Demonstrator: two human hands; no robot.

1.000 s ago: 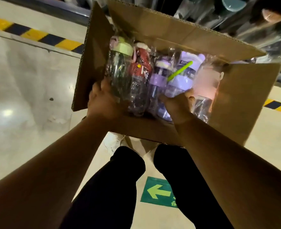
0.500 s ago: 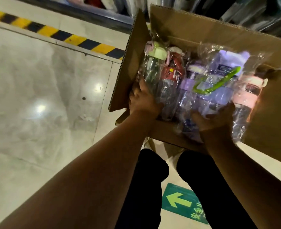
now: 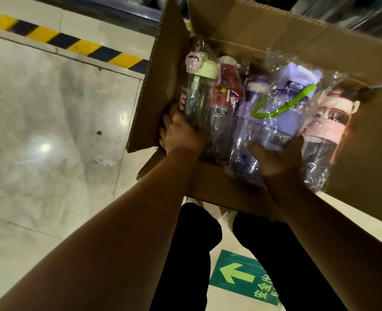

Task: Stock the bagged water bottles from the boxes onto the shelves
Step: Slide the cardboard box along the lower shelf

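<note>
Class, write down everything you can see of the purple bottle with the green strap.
The purple bottle is sealed in a crinkled clear plastic bag, with a bright green carry strap looped across its front. Its lid is pale lilac and its body is see-through with a purple tint, plastic by the look. It lies tilted in the open cardboard box, lid toward the far wall. The right hand cups its base from below, thumb on the bag; the fingers are hidden.

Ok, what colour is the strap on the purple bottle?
The strap is lime green; head view.

A green arrow sticker and a yellow-black hazard stripe mark the glossy pale floor.
</note>
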